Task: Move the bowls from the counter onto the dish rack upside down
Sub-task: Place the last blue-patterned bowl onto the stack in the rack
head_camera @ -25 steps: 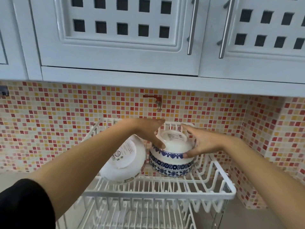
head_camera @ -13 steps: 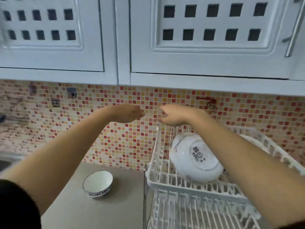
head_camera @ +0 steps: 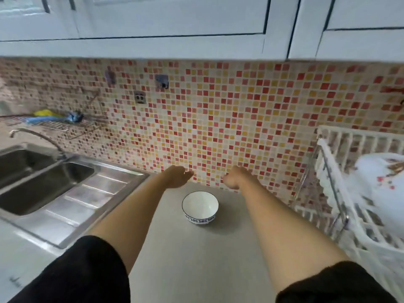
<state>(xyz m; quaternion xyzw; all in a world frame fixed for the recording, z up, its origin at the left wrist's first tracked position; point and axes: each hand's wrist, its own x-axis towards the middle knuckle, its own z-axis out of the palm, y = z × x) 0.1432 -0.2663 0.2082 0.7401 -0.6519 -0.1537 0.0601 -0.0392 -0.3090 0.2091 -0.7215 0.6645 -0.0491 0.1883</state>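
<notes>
A small white bowl with a blue patterned band stands upright on the grey counter. My left hand hovers just beyond it to the left, empty, fingers loosely apart. My right hand hangs beyond it to the right, empty, fingers curled downward. The white dish rack stands at the right edge. On its upper tier a white bowl lies upside down, blurred.
A steel double sink with a tap fills the left side. A wire shelf with coloured items hangs on the mosaic tile wall. White cabinets overhang the counter.
Both hands let go of the blue-patterned bowl on the rack and swung left. The view turned left and down, and both hands now hover over the small bowl on the counter.
</notes>
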